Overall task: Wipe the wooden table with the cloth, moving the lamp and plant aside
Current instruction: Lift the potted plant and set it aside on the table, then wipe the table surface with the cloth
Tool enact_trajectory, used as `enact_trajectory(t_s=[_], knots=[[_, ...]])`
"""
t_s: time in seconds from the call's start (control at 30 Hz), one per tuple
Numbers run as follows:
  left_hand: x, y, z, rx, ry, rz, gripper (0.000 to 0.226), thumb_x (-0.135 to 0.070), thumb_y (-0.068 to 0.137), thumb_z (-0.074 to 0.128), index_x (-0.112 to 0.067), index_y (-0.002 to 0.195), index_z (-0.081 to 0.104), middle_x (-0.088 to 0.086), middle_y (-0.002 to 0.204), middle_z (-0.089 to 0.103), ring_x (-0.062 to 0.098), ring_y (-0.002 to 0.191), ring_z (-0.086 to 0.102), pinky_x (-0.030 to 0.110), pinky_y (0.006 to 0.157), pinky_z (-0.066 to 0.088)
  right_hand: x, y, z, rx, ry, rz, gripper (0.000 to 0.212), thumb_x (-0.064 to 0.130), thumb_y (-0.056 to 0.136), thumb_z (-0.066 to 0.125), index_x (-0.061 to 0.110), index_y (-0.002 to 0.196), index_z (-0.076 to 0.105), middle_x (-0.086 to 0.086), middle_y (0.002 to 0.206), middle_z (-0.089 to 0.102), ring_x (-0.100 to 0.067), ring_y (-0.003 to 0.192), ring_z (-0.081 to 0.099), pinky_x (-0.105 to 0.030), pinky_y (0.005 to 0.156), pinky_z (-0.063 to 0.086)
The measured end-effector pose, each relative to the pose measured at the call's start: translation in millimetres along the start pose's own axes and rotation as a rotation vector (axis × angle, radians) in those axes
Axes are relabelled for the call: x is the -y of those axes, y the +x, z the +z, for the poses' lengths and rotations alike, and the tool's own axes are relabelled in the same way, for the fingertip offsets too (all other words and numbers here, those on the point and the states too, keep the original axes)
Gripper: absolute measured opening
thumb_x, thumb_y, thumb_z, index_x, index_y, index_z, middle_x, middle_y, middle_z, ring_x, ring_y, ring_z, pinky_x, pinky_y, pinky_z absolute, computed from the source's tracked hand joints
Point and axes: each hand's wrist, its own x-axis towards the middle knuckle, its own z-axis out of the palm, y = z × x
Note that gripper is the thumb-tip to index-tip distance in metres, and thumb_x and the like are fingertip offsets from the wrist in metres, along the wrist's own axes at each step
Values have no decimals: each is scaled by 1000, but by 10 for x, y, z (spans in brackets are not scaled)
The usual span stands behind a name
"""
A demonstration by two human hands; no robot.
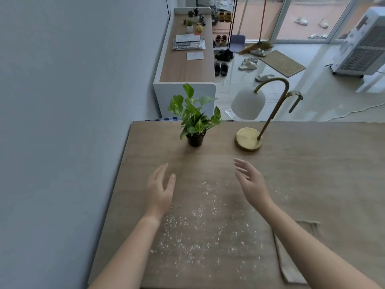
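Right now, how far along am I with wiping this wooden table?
Nothing looks done yet: white crumbs are scattered on the table, and the plant and lamp stand near its far edge. In hand: nothing; the left hand and right hand are open above the crumbs. Left: move both aside, take the cloth by the right forearm, wipe.
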Motion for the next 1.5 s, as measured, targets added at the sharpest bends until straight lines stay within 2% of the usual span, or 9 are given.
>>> enact_trajectory(t_s=[0.2, 0.33, 0.6, 0.73, 0.87, 1.1, 1.27, 1.4, 1.5], knots=[[507, -1082, 62, -32, 188, 50, 68, -54, 104, 45, -26, 165, 37, -6, 171, 34, 19, 161, 24, 43, 128, 23, -624, -1128, -489, -162, -345, 3, 54, 12, 103, 63, 31, 152, 55, 6, 158, 52, -9, 147, 42, -35, 121, 34], [698, -1544, 127, 28, 303, 62, 74, -63, 102, 36, -29, 168, 28, -3, 174, 28, 23, 162, 21, 54, 127, 31, -961, -1693, -631, -237, -532, 19, 51, 43, 109, 52, 43, 159, 42, 6, 169, 36, -18, 157, 30, -46, 125, 32], [797, -1799, 143, 22, 366, -15, 81, -67, 104, 29, -19, 169, 26, 5, 175, 27, 25, 162, 21, 55, 128, 31, -1355, -1873, -744, -105, -815, 38, 56, 58, 103, 17, 58, 159, 10, 15, 174, 12, -8, 161, 1, -41, 131, 3], [751, -1819, 249, -13, 438, -45, 84, -69, 104, 27, -15, 168, 30, 8, 174, 30, 27, 162, 21, 53, 130, 25, -1356, -1724, -720, -105, -872, 51, 56, 55, 105, 15, 59, 160, 8, 20, 174, 3, -8, 162, -5, -44, 131, -2], [704, -1755, 343, -114, 454, -64, 86, -70, 101, 31, -11, 164, 38, 12, 169, 38, 31, 157, 31, 56, 126, 32, -1435, -1626, -695, -94, -926, 14, 56, 56, 107, 12, 58, 162, 3, 22, 173, -4, -6, 161, -8, -45, 131, -4], [744, -1790, 407, -149, 451, -62, 88, -71, 100, 30, -10, 163, 41, 13, 168, 38, 34, 154, 35, 59, 123, 36, -1627, -1933, -1044, -29, -944, -21, 54, 58, 107, 8, 61, 161, 0, 26, 173, -3, -2, 160, -10, -43, 132, -3], [754, -1784, 441, -175, 451, -42, 87, -70, 100, 33, -8, 160, 45, 14, 167, 41, 37, 152, 38, 60, 121, 39, -1605, -1690, -1541, -124, -956, 177, 57, 57, 107, 10, 56, 164, 2, 21, 175, -2, -7, 162, -3, -46, 131, -2], [777, -1756, 478, -189, 431, -42, 86, -68, 99, 35, -7, 159, 45, 14, 166, 41, 36, 153, 38, 58, 123, 37, -1332, -910, -1166, -172, -888, 281, 58, 51, 110, 14, 48, 166, -1, 13, 177, -7, -16, 163, -7, -50, 130, -8], [786, -1750, 472, -195, 450, -43, 85, -66, 99, 35, -6, 159, 46, 15, 166, 42, 36, 152, 38, 57, 123, 37, -1168, -905, -784, -42, -922, 112, 57, 52, 111, 12, 51, 165, -4, 16, 175, -10, -13, 163, -10, -48, 130, -8]])
